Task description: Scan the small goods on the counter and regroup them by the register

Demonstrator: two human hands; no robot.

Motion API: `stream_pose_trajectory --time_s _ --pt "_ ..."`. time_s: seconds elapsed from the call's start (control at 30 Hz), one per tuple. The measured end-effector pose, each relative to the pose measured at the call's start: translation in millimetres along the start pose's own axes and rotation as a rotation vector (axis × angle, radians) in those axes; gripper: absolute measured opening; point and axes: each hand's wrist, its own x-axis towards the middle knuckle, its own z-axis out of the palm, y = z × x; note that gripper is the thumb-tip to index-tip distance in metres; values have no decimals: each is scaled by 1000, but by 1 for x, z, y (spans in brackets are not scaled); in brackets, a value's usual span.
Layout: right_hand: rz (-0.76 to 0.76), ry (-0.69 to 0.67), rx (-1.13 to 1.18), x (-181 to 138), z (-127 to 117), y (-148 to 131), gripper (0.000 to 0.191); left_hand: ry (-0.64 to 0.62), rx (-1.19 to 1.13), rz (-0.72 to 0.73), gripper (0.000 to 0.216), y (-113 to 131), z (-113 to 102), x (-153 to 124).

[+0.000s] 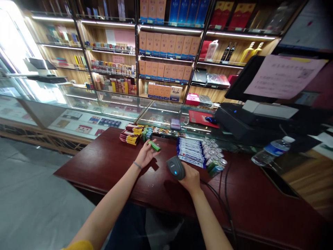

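Note:
My left hand (147, 153) holds a small green packet (155, 146) between its fingers, palm turned up, above the dark red wooden table (101, 156). In my right hand (190, 176) is a black barcode scanner (176, 167) with a small blue light, its head pointing to the left. Beyond my left hand stand stacked red and yellow packets (130, 134) and some small green and blue packs (147, 134). To the right of these lies a row of blue and white wrapped sticks (190, 152), beside a group of small shiny cylinders (213, 152).
A cable (225, 201) runs over the table at right. A water bottle (272, 150) and a black flat device (279, 182) lie nearby. Behind the table is a glass display counter (161, 110), with a monitor (244, 78) at right and shelves of boxes (168, 45) at the back.

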Motion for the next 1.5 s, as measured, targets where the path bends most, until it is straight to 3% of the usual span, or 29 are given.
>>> stream_pose_trajectory --time_s 0.3,1.03,1.3,1.5 --pt "-15 -20 0 3 -6 -5 35 111 -61 -32 28 -7 -23 8" --pt "-128 -155 141 3 -12 -14 34 77 -250 -115 19 -15 -31 22" --pt "-85 -116 131 2 -10 -8 35 75 -264 -116 28 -10 -23 14" --pt "-27 -84 116 -4 -30 8 36 28 -30 -86 54 -12 0 6"
